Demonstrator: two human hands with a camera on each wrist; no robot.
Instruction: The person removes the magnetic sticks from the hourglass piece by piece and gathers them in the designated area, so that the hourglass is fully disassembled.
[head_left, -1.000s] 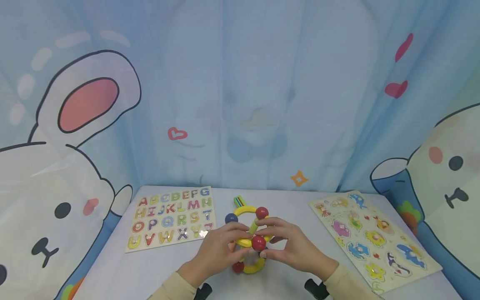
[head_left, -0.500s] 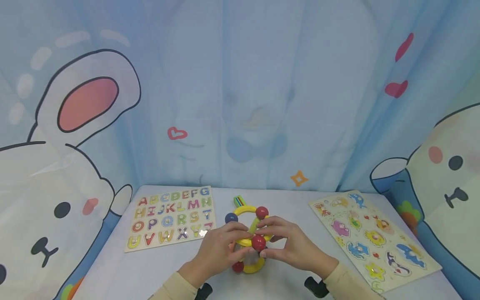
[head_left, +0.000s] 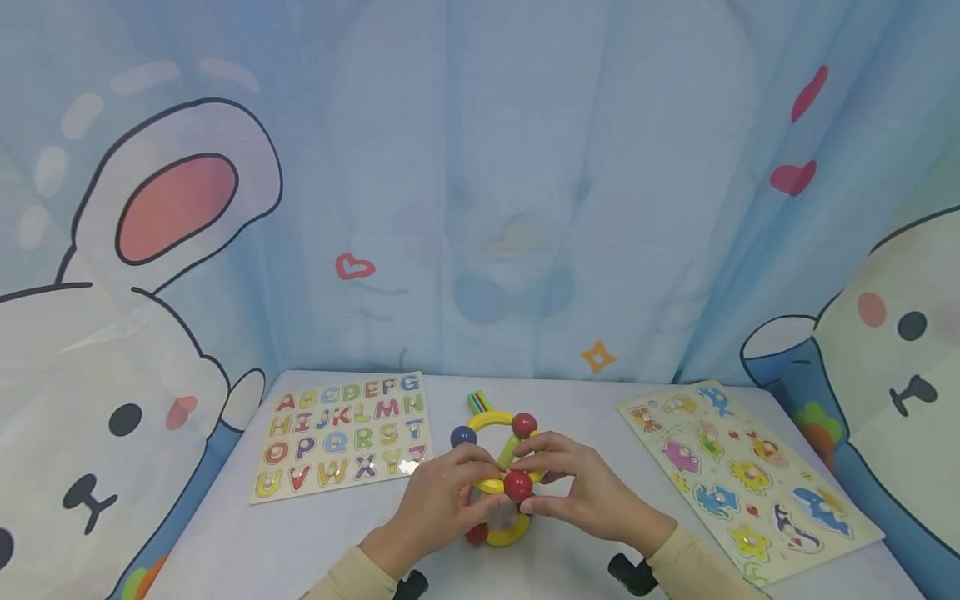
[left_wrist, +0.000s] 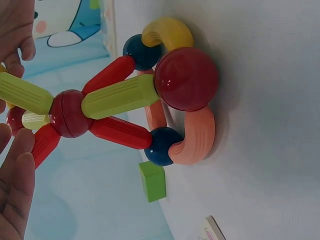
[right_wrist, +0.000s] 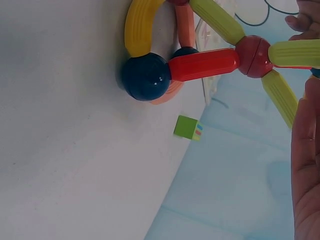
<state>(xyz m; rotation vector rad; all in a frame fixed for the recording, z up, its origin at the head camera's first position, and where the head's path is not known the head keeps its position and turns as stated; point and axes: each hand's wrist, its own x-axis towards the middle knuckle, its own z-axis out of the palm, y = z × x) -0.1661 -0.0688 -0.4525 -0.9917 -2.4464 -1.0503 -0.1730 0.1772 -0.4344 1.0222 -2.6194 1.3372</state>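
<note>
Both hands are on a two-level toy of magnetic sticks and balls. Its lower ring of curved sticks (left_wrist: 194,137) and balls stands on the table. From there straight sticks rise to a central red ball (left_wrist: 68,113), and more sticks fan up to an upper ring with yellow curved sticks (head_left: 491,418). My left hand (head_left: 438,498) grips the upper ring's near-left side by a yellow curved stick, its thumb reaching toward the front red ball (head_left: 518,485). My right hand (head_left: 588,485) pinches that ball and the ring beside it, thumb below, fingers above. Fingers partly hide the joints.
On the white table (head_left: 360,525), an alphabet puzzle board (head_left: 262,492) lies at left and an animal puzzle board (head_left: 810,546) at right. A small green block with coloured stripes (head_left: 478,403) sits behind the toy. A blue cartoon curtain (head_left: 510,208) hangs along the back.
</note>
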